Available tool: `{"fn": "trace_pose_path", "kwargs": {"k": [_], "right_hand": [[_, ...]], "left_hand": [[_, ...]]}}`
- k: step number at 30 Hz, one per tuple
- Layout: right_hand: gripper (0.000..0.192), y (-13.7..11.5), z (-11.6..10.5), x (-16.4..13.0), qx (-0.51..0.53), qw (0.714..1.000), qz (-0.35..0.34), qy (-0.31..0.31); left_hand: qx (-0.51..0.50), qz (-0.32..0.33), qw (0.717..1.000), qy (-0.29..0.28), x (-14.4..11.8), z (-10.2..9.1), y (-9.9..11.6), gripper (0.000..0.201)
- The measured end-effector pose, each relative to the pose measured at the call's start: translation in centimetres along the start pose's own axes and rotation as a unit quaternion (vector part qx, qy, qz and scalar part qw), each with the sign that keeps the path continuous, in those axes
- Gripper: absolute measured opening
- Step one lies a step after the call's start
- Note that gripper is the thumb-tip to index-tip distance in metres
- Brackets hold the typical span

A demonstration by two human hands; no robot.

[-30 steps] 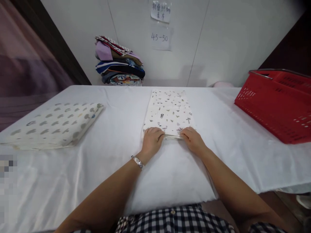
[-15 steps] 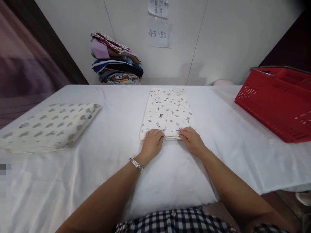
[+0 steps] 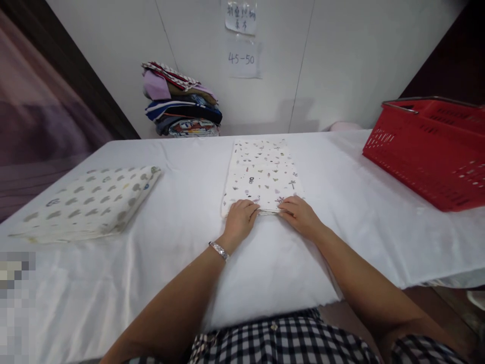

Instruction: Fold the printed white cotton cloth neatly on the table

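Pinching its near edge, your left hand (image 3: 239,218) and right hand (image 3: 299,216) have fingers closed on the folded white printed cloth (image 3: 262,174), which lies mid-desk (image 3: 189,212), stretching toward the far edge.
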State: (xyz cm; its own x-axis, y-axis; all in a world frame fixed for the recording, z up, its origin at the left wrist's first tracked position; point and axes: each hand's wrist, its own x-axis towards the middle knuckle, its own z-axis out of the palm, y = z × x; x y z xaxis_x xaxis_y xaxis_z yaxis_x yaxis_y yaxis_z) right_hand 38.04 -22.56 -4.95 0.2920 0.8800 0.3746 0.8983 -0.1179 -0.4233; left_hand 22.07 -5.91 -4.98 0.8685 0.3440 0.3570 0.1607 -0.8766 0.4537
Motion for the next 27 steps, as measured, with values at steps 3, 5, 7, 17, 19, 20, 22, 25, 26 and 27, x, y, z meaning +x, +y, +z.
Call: {"fn": "trace_pose_path", "kwargs": {"k": [3, 5, 7, 17, 19, 20, 22, 25, 26, 27], "right_hand": [[0.024, 0.1, 0.0, 0.0, 0.0, 1.0, -0.005, 0.004], [0.025, 0.1, 0.1, 0.0, 0.004, 1.0, -0.009, 0.019], [0.027, 0.0, 0.2, 0.0, -0.003, 0.999, -0.004, 0.046], [0.025, 0.3, 0.8, 0.2, -0.076, 0.994, -0.027, 0.077], [0.024, 0.4, 0.9, 0.2, -0.08, 0.993, -0.03, 0.087], [0.024, 0.5, 1.0, 0.2, -0.084, 0.992, -0.032, 0.083], [0.022, 0.7, 1.2, 0.3, -0.094, 0.993, -0.036, 0.066], [0.022, 0.9, 1.4, 0.3, -0.1, 0.993, -0.035, 0.054], [0.022, 0.9, 1.5, 0.3, -0.101, 0.993, -0.034, 0.053], [0.023, 1.0, 1.6, 0.3, -0.101, 0.993, -0.033, 0.052]], "left_hand": [[0.011, 0.007, 1.0, 0.003, 0.0, 0.0, -0.1, 0.023], [0.023, 0.015, 1.0, 0.005, 0.1, 0.1, -0.1, 0.023], [0.043, 0.028, 0.999, 0.006, 0.1, 0.1, -0.2, 0.023], [0.134, 0.079, 0.988, 0.026, 0.3, 0.0, -0.4, 0.02], [0.145, 0.084, 0.985, 0.031, 0.4, 0.0, -0.4, 0.02], [0.148, 0.082, 0.985, 0.027, 0.4, 0.0, -0.4, 0.019], [0.153, 0.076, 0.985, 0.01, 0.4, 0.0, -0.3, 0.019], [0.165, 0.07, 0.984, -0.003, 0.4, 0.1, -0.2, 0.019], [0.169, 0.071, 0.983, -0.004, 0.4, 0.1, -0.2, 0.02], [0.171, 0.072, 0.983, -0.005, 0.4, 0.1, -0.2, 0.02]]}}
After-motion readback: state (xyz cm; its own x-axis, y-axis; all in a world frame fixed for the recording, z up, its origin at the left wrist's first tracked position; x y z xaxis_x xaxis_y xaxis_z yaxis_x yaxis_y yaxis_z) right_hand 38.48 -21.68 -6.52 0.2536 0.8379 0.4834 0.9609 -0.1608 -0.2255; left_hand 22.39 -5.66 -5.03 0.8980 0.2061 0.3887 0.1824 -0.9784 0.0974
